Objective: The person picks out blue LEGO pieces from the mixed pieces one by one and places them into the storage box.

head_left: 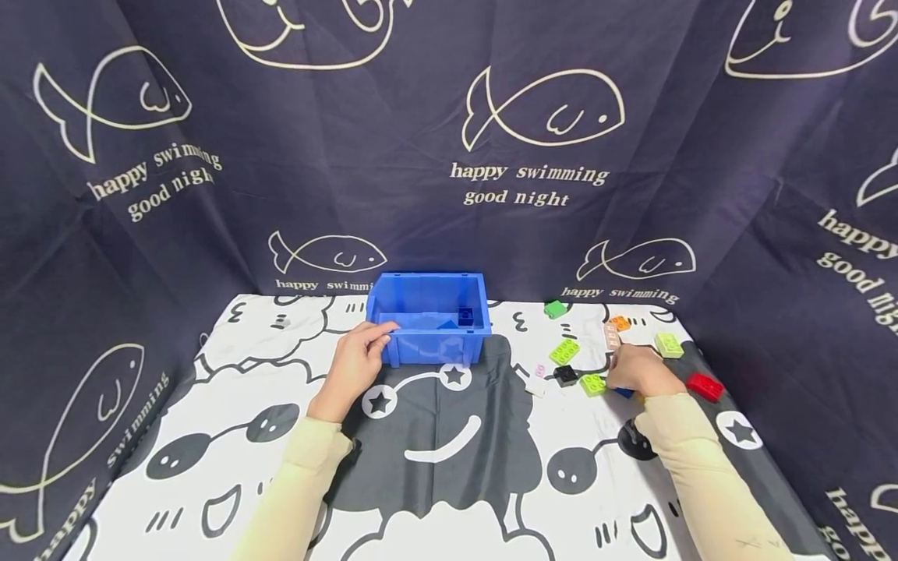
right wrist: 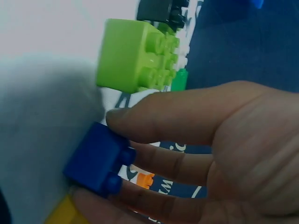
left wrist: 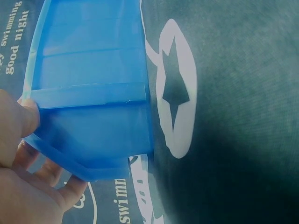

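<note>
My left hand (head_left: 355, 366) holds the near left corner of a blue plastic bin (head_left: 438, 347), with the thumb over the rim and the fingers beneath it in the left wrist view. Inside the bin lies a dark blue brick (head_left: 465, 316). Over on the right, my right hand (head_left: 641, 369) has its thumb and fingers around a blue toy brick (right wrist: 96, 158), which is mostly covered in the head view. A yellow brick (right wrist: 67, 212) sits just beside that one. On the thumb side stands a lime green brick (right wrist: 122, 56).
Several loose bricks lie around the right hand, among them a black one (head_left: 565, 375), a red one (head_left: 705, 386), a green one (head_left: 556, 309) and an orange one (head_left: 620, 322). A dark fabric wall (head_left: 421, 156) rises behind the patterned cloth (head_left: 231, 421).
</note>
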`<state>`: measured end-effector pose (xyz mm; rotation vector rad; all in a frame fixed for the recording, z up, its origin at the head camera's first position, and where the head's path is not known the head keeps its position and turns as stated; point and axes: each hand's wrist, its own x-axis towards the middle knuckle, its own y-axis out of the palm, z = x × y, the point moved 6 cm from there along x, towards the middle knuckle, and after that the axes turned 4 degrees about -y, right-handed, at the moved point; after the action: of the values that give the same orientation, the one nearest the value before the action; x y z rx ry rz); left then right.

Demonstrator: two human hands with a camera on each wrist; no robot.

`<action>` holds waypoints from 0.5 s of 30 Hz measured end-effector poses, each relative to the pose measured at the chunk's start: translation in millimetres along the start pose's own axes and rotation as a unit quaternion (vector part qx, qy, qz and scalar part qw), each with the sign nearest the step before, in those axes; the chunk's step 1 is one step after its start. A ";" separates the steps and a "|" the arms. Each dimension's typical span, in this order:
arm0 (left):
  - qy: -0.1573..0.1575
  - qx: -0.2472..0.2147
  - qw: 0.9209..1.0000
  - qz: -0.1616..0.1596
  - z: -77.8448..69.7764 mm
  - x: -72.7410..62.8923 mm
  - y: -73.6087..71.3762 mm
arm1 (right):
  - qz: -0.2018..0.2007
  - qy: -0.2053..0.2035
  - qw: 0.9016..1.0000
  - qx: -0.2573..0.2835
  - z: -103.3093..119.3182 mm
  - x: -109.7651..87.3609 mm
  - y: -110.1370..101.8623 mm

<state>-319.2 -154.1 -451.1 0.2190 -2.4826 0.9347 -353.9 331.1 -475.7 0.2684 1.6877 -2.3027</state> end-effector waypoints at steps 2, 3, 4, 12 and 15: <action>0.001 0.000 1.000 -0.002 0.1 0.2 -0.5 | -0.015 -0.004 1.000 -0.004 0.1 0.5 1.6; 0.002 0.000 1.000 -0.004 0.2 0.5 -0.8 | -0.022 -0.007 1.000 -0.006 0.4 0.9 2.4; 0.002 0.001 1.000 -0.005 0.3 0.8 -1.1 | -0.028 -0.009 1.000 -0.010 0.9 1.2 2.9; -0.002 -0.003 1.000 -0.001 -0.5 1.3 -1.5 | -0.042 -0.017 0.999 -0.016 3.0 -0.3 4.3; -0.004 -0.004 1.000 0.001 -0.6 0.4 -1.0 | -0.049 -0.025 0.998 -0.018 4.3 -1.3 3.9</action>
<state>-319.0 -154.5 -449.9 0.2185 -2.4928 0.9260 -351.3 326.1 -477.5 0.1216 1.7526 -2.3235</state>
